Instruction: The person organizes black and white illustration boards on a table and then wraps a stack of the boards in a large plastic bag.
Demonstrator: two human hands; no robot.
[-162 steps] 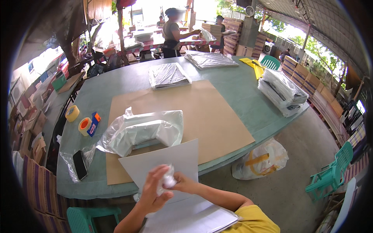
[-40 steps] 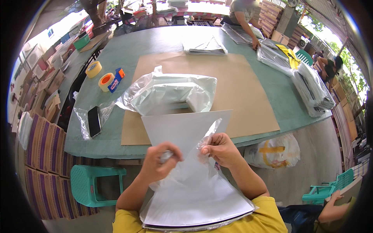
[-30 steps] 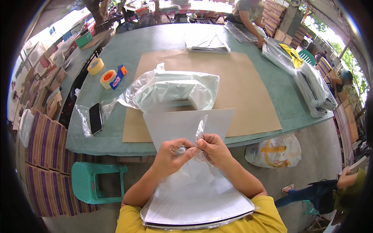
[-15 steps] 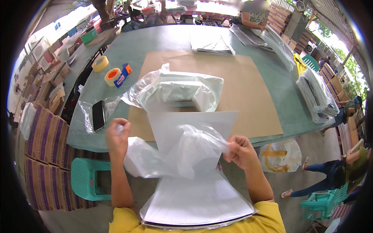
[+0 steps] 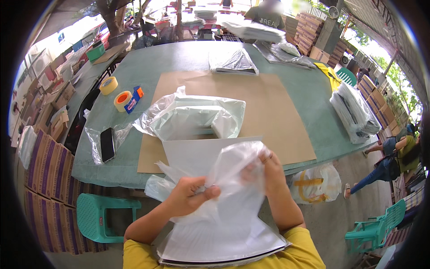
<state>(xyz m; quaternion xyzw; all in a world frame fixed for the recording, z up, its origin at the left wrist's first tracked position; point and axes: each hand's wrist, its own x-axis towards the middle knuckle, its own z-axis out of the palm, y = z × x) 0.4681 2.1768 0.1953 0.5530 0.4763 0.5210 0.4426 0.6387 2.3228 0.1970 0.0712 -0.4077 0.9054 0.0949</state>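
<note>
A thin clear plastic bag (image 5: 235,168) stretches between my two hands in front of my chest. My left hand (image 5: 193,196) pinches its left side between thumb and fingers. On the other side, my right hand (image 5: 272,171) grips the bag's upper edge, its fingers partly veiled by the film. Below the bag, a stack of white sheets (image 5: 219,242) in clear wrapping rests against my body. Behind it a white board (image 5: 188,154) leans at the table's near edge. Just beyond lies an opened whitish plastic package (image 5: 192,114), its mouth facing me.
Brown cardboard (image 5: 286,121) covers part of the green table (image 5: 309,101). A phone (image 5: 107,144), tape rolls (image 5: 122,101) and a blue tape dispenser (image 5: 132,104) lie left. Wrapped bundles (image 5: 354,112) sit right. A green stool (image 5: 101,217) stands left; a person (image 5: 266,20) handles packages across the table.
My left hand has come in from the left to the bag near my right hand. The bag is raised and gathered between them. The person across has lifted a wrapped bundle.
</note>
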